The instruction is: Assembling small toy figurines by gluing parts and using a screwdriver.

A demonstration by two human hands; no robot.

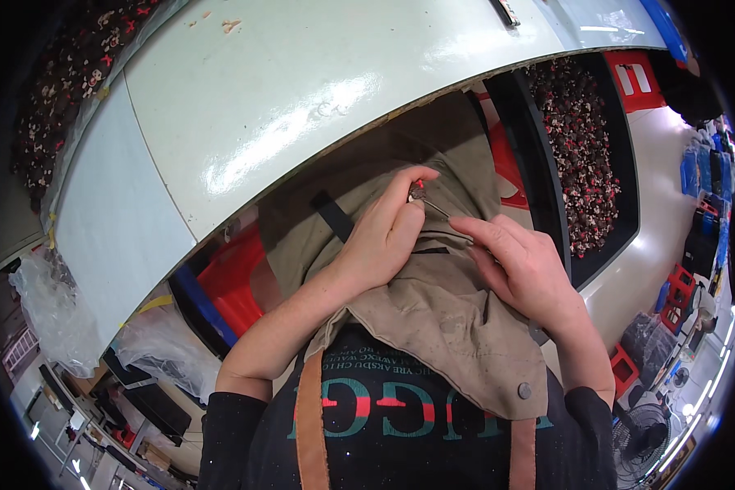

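Note:
Above my lap, my left hand point(392, 229) is closed around a small dark piece with red on it point(417, 191), pinched near the thumb and forefinger. My right hand point(521, 265) grips a thin metal tool point(437, 211) between thumb and fingers. The tool's tip reaches to the small piece; its exact kind is too fine to make out. Beneath both hands spreads a khaki apron point(445, 302) with brown straps, rumpled over my lap.
A pale worktable point(245, 106) curves in front of me, with a small object point(505, 12) at its far edge. To the right stands a black bin point(626, 196) of small dark, red and cream pieces point(580, 155). More such pieces point(82, 73) lie at far left. Red stools point(230, 273) are below.

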